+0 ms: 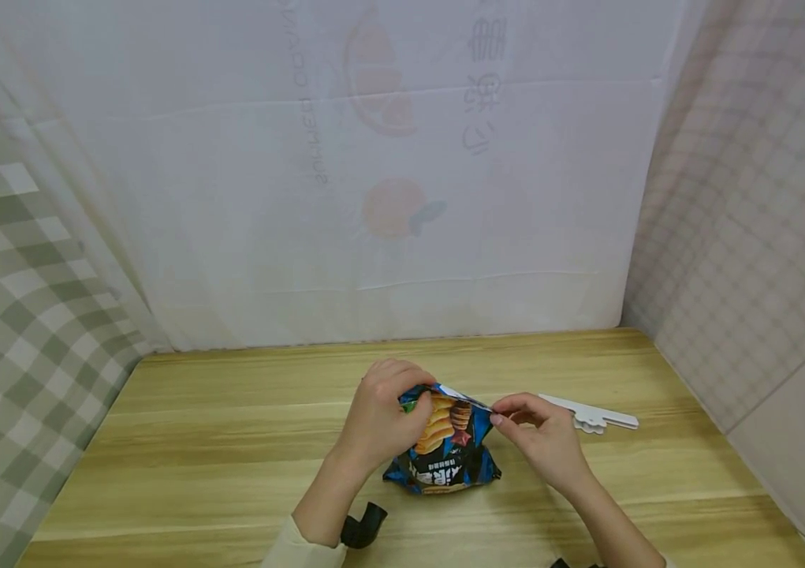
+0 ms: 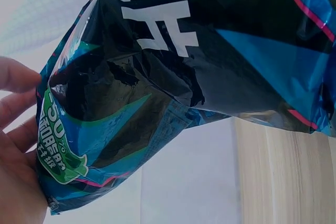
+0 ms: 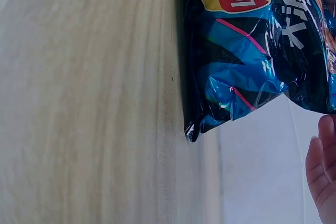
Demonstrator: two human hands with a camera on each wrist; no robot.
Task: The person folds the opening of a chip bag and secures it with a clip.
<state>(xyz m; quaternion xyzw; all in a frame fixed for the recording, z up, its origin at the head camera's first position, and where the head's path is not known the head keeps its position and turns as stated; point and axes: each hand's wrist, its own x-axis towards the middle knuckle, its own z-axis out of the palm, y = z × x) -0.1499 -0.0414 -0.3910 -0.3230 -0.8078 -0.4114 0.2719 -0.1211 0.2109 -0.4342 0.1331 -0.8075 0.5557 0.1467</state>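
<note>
A blue and black Lay's chip bag point(image 1: 441, 461) stands on the wooden table, its printed front facing me. My left hand point(image 1: 388, 406) grips its upper left corner, thumb over the front. At the upper right corner, my right hand point(image 1: 547, 442) pinches the edge between thumb and fingertips. A pale strip shows along the top edge, drawn taut between both hands. In the left wrist view, creases run through the bag point(image 2: 157, 77) near the left fingers point(image 2: 18, 82). The right wrist view has the bag's lower corner point(image 3: 202, 119) at the tabletop, with the right hand point(image 3: 325, 166) at its top.
Behind my right hand lies a white bag clip point(image 1: 611, 416) with a scalloped piece. The wooden table point(image 1: 196, 450) ends at a white curtain point(image 1: 232, 237) at the back. Checked cloth point(image 1: 19, 339) hangs on the left, and a paler checked cloth point(image 1: 743, 237) on the right.
</note>
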